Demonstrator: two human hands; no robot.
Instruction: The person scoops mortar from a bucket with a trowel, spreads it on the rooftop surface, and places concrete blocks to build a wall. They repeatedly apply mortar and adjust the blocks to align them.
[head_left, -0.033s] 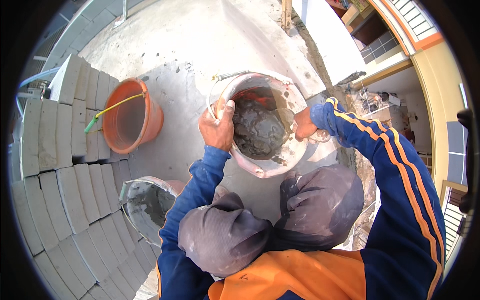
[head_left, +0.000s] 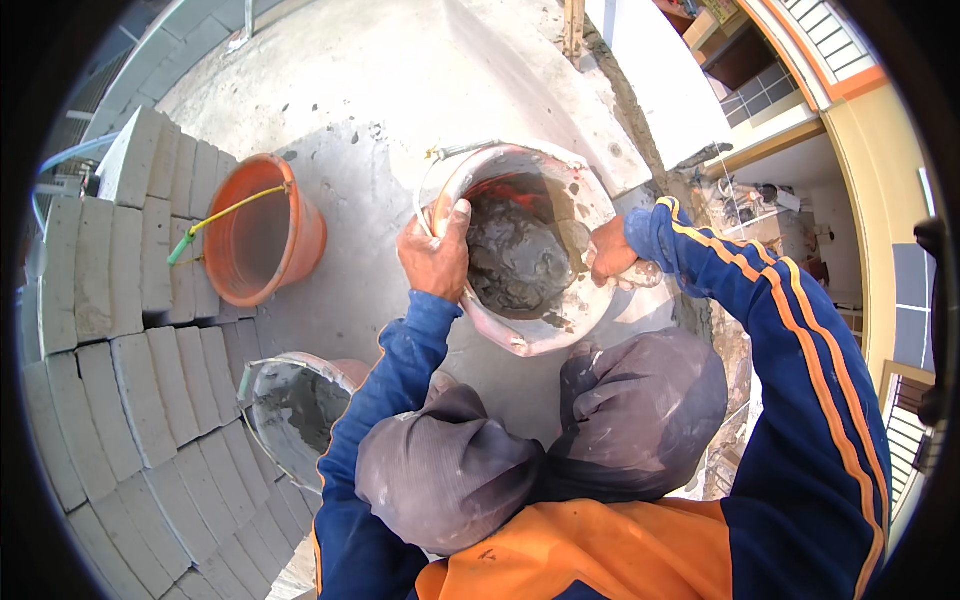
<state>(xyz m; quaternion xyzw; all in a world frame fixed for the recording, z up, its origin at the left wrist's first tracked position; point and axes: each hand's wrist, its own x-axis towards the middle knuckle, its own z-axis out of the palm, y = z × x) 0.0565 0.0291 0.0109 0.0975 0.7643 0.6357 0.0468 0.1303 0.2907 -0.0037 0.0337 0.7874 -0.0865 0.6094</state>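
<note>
A pale, mortar-smeared bucket point(head_left: 530, 335) is tipped toward me just beyond my knees, with wet grey mortar point(head_left: 515, 255) inside. My left hand point(head_left: 436, 250) grips its left rim, thumb on top, beside the raised wire handle point(head_left: 420, 195). At the right rim my right hand point(head_left: 612, 252) is closed round a mortar-coated hand tool point(head_left: 574, 235). Its flat end seems to reach into the mortar. The fingers hide the grip, so its exact kind is unclear.
An orange bucket point(head_left: 310, 240) with a yellow handle stands at the left, by stacked grey blocks point(head_left: 150, 390). Nearer, beside my left forearm, another bucket point(head_left: 345, 370) holds grey mortar point(head_left: 305, 405). A pale slab edge point(head_left: 625, 165) and rubble strip lie to the right.
The mortar's surface in the bucket has shifted slightly. My right hand has moved a touch to the right; my left hand keeps its grip on the rim.
</note>
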